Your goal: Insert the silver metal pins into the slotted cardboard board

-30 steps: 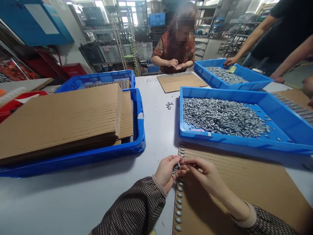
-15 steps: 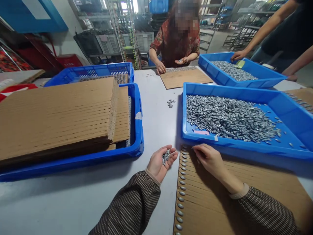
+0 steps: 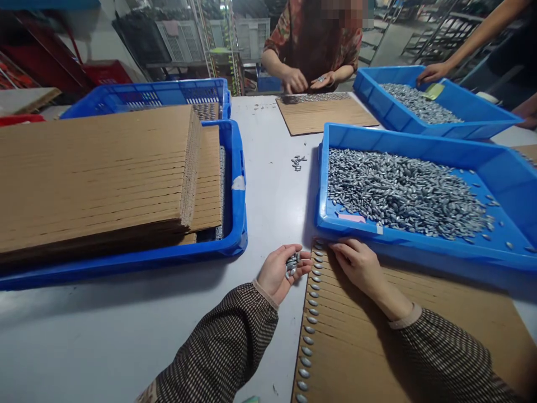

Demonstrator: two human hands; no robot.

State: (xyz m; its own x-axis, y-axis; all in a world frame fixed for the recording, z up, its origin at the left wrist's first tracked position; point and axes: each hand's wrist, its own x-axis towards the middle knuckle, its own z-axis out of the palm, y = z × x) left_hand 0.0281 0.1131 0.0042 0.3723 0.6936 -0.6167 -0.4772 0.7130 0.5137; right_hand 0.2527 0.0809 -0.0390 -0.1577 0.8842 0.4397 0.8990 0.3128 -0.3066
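Observation:
Small silver spindle-shaped pieces point(image 3: 292, 264) lie in the cupped palm of my left hand point(image 3: 279, 271), whose fingers curl up around them. Beneath my right hand point(image 3: 358, 266) is a sheet of slotted corrugated cardboard point(image 3: 377, 330). The right thumb and fingers are pinched together near the sheet's far left corner; whatever is between them is too small or hidden to make out. Along the cardboard's left edge runs a row of silver pieces point(image 3: 308, 340), set one after another in the slots. My left fingertips are beside the upper end of this row.
A blue tray point(image 3: 419, 246) of loose silver pieces stands beyond the cardboard. Stacked cardboard sheets point(image 3: 96, 168) rest on another blue tray point(image 3: 240, 224) at left. A few loose pieces point(image 3: 298, 163) lie mid-table. Across sits a co-worker point(image 3: 319, 50); another person's hand point(image 3: 434, 73) touches the far tray.
The view has tipped downward, so trays and table appear higher. My left hand has come closer to the cardboard's edge. My right hand stays pinched near the same corner. The co-worker's hand has shifted.

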